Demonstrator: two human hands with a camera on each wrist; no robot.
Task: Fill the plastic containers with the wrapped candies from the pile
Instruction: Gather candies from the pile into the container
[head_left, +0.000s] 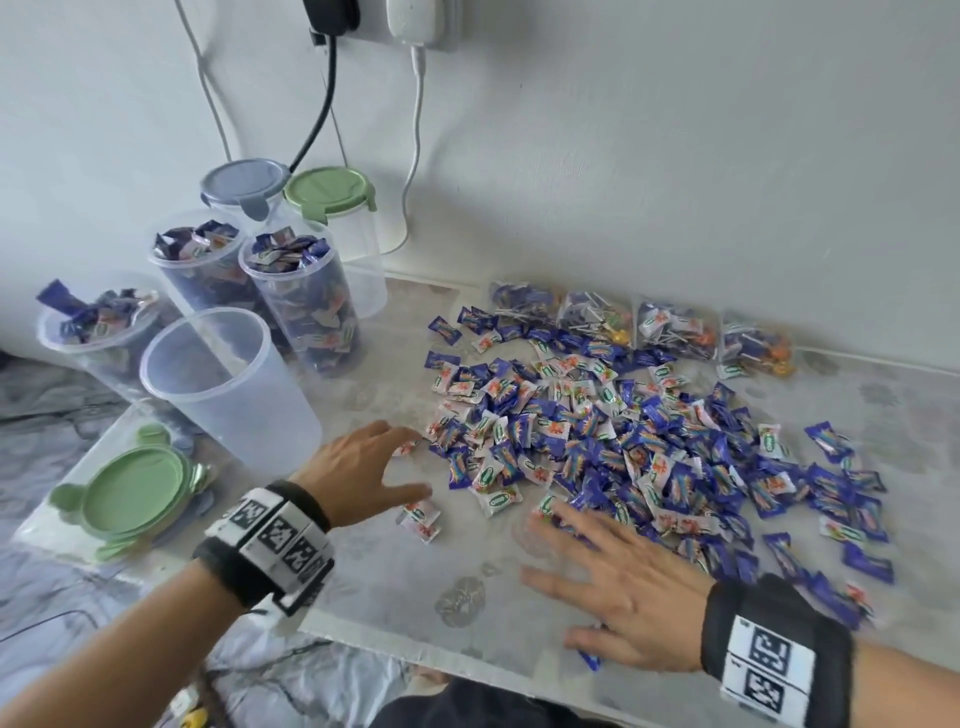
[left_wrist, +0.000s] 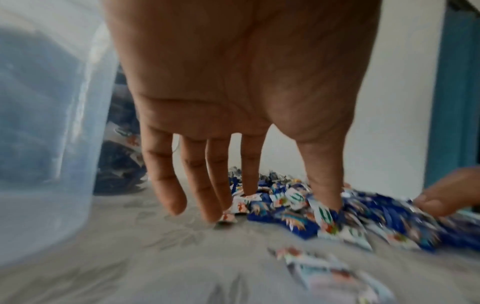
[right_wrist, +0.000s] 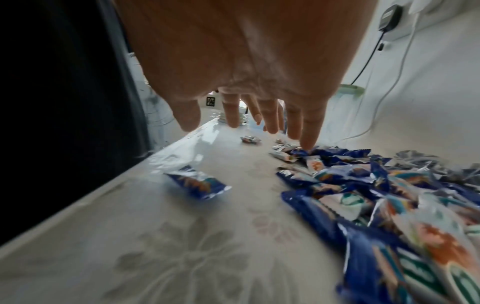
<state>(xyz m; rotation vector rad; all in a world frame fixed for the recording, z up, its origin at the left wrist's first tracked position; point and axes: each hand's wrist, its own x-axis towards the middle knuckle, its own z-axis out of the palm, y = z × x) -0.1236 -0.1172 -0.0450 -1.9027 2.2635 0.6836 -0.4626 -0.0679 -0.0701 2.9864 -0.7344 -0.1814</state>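
Observation:
A wide pile of blue and white wrapped candies (head_left: 623, 431) covers the table's right half. An empty clear plastic container (head_left: 228, 384) stands at the left, in front of three containers full of candies (head_left: 306, 306). My left hand (head_left: 363, 467) is spread open, fingers straight, its fingertips (left_wrist: 215, 214) touching candies (left_wrist: 283, 207) at the pile's left edge. My right hand (head_left: 613, 587) lies flat and open over the pile's near edge, fingertips (right_wrist: 309, 144) on the candies (right_wrist: 363, 185). Neither hand holds anything.
Two lidded empty containers (head_left: 332, 208) stand by the wall under hanging cables (head_left: 415, 156). Green lids (head_left: 130, 493) are stacked at the table's near left corner. Bags of lollipops (head_left: 675, 327) lie along the wall behind the pile. A stray candy (right_wrist: 200, 183) lies near the table edge.

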